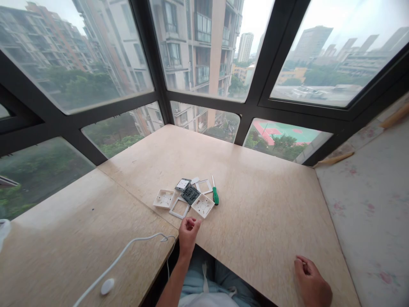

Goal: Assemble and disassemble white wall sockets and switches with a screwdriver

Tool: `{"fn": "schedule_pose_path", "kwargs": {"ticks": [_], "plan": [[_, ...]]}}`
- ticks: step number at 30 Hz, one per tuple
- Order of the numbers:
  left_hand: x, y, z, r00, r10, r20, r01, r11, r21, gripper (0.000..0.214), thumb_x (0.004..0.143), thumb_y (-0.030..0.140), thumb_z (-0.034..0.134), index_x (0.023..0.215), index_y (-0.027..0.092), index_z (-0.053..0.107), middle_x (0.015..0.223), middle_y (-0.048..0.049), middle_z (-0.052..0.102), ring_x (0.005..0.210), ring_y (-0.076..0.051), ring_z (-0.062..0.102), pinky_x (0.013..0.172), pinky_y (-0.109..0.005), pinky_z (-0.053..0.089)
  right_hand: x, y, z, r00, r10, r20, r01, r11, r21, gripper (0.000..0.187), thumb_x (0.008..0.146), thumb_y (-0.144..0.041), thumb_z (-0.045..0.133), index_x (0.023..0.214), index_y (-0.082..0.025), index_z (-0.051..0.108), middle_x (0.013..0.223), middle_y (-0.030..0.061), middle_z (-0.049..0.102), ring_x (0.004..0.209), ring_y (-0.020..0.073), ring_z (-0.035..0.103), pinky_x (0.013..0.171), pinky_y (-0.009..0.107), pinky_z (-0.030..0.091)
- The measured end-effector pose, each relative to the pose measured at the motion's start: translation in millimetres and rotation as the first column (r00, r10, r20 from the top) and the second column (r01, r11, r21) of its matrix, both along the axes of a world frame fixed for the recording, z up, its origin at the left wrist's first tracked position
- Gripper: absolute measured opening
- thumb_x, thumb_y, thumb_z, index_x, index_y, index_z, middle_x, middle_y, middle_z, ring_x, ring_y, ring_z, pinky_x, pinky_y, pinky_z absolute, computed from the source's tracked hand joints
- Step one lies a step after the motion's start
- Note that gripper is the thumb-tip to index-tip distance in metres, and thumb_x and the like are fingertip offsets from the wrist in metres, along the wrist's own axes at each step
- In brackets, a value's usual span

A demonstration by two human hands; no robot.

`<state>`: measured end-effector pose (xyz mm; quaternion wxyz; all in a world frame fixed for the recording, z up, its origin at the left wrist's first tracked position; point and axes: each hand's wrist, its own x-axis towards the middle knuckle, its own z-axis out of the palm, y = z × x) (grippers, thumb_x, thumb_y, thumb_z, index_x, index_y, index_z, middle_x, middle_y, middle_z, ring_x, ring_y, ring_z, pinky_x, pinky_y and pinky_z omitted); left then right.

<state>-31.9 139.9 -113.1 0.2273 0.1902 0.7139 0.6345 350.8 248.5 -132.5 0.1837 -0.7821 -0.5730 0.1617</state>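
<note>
My left hand [188, 232] rests at the near edge of the beige stone counter [255, 204], fingers curled in loosely with nothing visible in them. Just beyond it lie wall-switch parts: a white square back box [203, 205], a white frame [180, 208], another white box [164, 198], a dark module [191, 194], a grey-rimmed switch plate [183, 184] and a second white frame [203, 186]. A green-handled screwdriver [215, 192] lies right of the parts. My right hand [311, 281] lies on the counter at the lower right, fingers curled, holding nothing visible.
A white cable with an oval inline switch [108, 286] runs across the left counter section [64, 238]. Dark-framed windows [204, 102] wrap the far edge. A floral cushion [370, 200] borders the right side. My lap in blue trousers [220, 281] sits below the edge.
</note>
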Motion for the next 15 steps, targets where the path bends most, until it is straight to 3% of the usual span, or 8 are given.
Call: {"fn": "schedule_pose_path", "kwargs": {"ticks": [3, 6, 11, 15], "plan": [[-9.0, 7.5, 4.8, 0.993, 0.037, -0.112, -0.047, 0.995, -0.086, 0.05, 0.065, 0.05, 0.075, 0.095, 0.017, 0.053, 0.087, -0.0049, 0.061, 0.067, -0.015, 0.06, 0.061, -0.028, 0.052, -2.6, 0.1, 3.0, 1.0, -0.002, 0.027, 0.003, 0.999, -0.049, 0.048, 0.071, -0.052, 0.043, 0.096, -0.021, 0.071, 0.084, 0.0121, 0.072, 0.061, 0.0261, 0.058, 0.057, 0.034, 0.039], [-12.0, 15.3, 2.6, 0.966, 0.011, -0.256, -0.038, 0.994, -0.102, 0.064, 0.065, 0.051, 0.077, 0.112, 0.017, 0.051, 0.111, -0.0113, 0.057, 0.075, -0.018, 0.062, 0.062, -0.031, 0.054, -4.2, 0.3, 4.5, 0.999, -0.008, 0.044, 0.011, 0.997, -0.073, 0.052, 0.072, -0.052, 0.041, 0.099, -0.019, 0.07, 0.086, 0.0119, 0.071, 0.063, 0.0267, 0.058, 0.059, 0.035, 0.04], [-9.7, 24.0, -11.3, 0.889, -0.11, -0.444, 0.036, 0.985, -0.172, 0.082, 0.067, 0.05, 0.078, 0.133, 0.019, 0.04, 0.13, -0.0158, 0.048, 0.074, -0.017, 0.063, 0.07, -0.038, 0.056, -2.8, 0.3, 1.5, 1.0, 0.001, 0.013, -0.001, 0.999, -0.034, 0.051, 0.07, -0.053, 0.042, 0.097, -0.019, 0.07, 0.085, 0.0118, 0.071, 0.066, 0.0276, 0.058, 0.062, 0.035, 0.04], [-12.7, 27.0, -20.3, 0.848, -0.159, -0.506, 0.072, 0.98, -0.187, 0.09, 0.067, 0.049, 0.079, 0.14, 0.021, 0.035, 0.133, -0.017, 0.048, 0.082, -0.022, 0.064, 0.07, -0.039, 0.056, -2.0, -0.1, 0.7, 1.0, -0.013, -0.004, 0.013, 1.0, -0.025, 0.053, 0.069, -0.053, 0.041, 0.097, -0.018, 0.07, 0.085, 0.0123, 0.071, 0.068, 0.0279, 0.058, 0.063, 0.035, 0.04]]}}
